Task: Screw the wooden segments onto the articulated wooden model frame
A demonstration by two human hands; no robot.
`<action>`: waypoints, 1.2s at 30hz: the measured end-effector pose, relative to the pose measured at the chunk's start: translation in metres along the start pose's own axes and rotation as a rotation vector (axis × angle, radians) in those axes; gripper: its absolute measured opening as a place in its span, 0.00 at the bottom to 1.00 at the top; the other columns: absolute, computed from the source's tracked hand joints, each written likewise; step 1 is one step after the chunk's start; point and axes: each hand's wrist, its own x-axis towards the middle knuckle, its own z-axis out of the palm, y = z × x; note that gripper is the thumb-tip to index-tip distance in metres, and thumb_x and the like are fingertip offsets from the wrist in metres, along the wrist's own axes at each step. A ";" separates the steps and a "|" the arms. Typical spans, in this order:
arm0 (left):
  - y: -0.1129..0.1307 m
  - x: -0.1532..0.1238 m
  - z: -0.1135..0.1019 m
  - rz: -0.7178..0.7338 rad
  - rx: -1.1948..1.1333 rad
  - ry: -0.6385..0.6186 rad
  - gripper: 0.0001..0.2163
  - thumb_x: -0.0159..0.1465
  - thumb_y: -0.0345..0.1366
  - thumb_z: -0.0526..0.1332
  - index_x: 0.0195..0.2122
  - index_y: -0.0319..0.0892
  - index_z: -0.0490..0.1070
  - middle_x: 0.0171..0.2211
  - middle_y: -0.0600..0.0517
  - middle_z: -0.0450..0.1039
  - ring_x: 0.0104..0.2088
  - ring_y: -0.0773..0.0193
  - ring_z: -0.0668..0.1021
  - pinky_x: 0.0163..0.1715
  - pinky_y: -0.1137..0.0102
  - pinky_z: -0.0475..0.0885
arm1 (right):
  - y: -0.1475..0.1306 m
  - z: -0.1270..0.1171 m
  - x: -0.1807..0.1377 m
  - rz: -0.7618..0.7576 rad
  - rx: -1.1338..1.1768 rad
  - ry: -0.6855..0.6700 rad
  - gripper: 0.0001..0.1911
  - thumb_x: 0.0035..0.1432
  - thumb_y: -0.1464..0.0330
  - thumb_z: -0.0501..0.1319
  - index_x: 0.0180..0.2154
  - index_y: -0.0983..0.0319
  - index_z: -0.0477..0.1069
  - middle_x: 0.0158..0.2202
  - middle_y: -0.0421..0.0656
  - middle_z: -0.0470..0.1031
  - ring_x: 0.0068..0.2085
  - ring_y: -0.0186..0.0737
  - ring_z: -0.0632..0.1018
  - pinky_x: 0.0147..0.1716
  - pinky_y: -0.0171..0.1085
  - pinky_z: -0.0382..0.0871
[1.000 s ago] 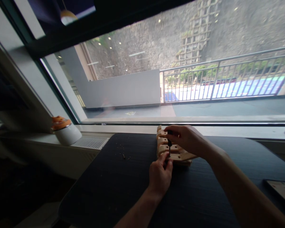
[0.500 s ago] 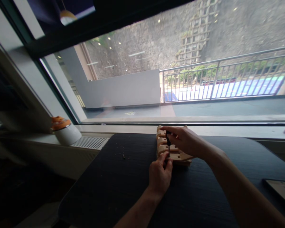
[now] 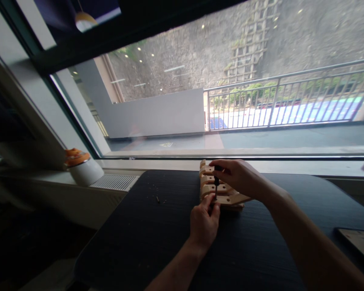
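A black-handled screwdriver (image 3: 216, 180) stands upright, its handle pinched between the fingers of my right hand (image 3: 241, 178). Its shaft points down at the near slat of a pale wooden piece (image 3: 208, 179) made of several slats with dark holes. My left hand (image 3: 204, 224) is closed on the near left end of that wooden piece, thumb and forefinger close around the screwdriver's tip. Whether a screw sits under the tip is hidden by my fingers. The wooden piece lies on the dark table (image 3: 145, 238), by its window edge.
A small screw-like piece (image 3: 158, 199) and several tiny bits lie on the table's left. A white container with an orange top (image 3: 84, 166) stands on the sill beside a vent grille (image 3: 115, 182). A flat dark-edged device (image 3: 358, 244) lies at the right edge.
My right hand has shifted slightly to the right and its fingers have turned on the screwdriver handle, which now stands a little straighter. My left hand has barely moved.
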 end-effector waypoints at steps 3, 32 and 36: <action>0.000 0.000 0.001 -0.003 0.001 0.001 0.15 0.65 0.40 0.54 0.50 0.46 0.71 0.28 0.52 0.79 0.23 0.65 0.78 0.28 0.73 0.74 | -0.001 0.002 0.000 0.018 -0.019 -0.001 0.18 0.60 0.62 0.54 0.48 0.58 0.75 0.26 0.40 0.78 0.24 0.35 0.73 0.25 0.32 0.58; 0.000 0.000 0.002 -0.018 -0.008 0.001 0.15 0.65 0.40 0.54 0.50 0.45 0.71 0.26 0.53 0.78 0.22 0.66 0.77 0.27 0.74 0.74 | -0.007 0.002 0.000 0.022 0.041 0.025 0.13 0.59 0.62 0.57 0.42 0.59 0.74 0.25 0.40 0.77 0.23 0.33 0.73 0.23 0.31 0.58; -0.002 0.000 0.002 -0.017 -0.011 0.004 0.15 0.65 0.41 0.54 0.50 0.46 0.71 0.25 0.54 0.78 0.21 0.66 0.77 0.27 0.73 0.74 | -0.003 0.003 -0.001 0.023 0.019 -0.001 0.16 0.60 0.61 0.55 0.45 0.58 0.75 0.21 0.38 0.74 0.21 0.32 0.70 0.22 0.31 0.56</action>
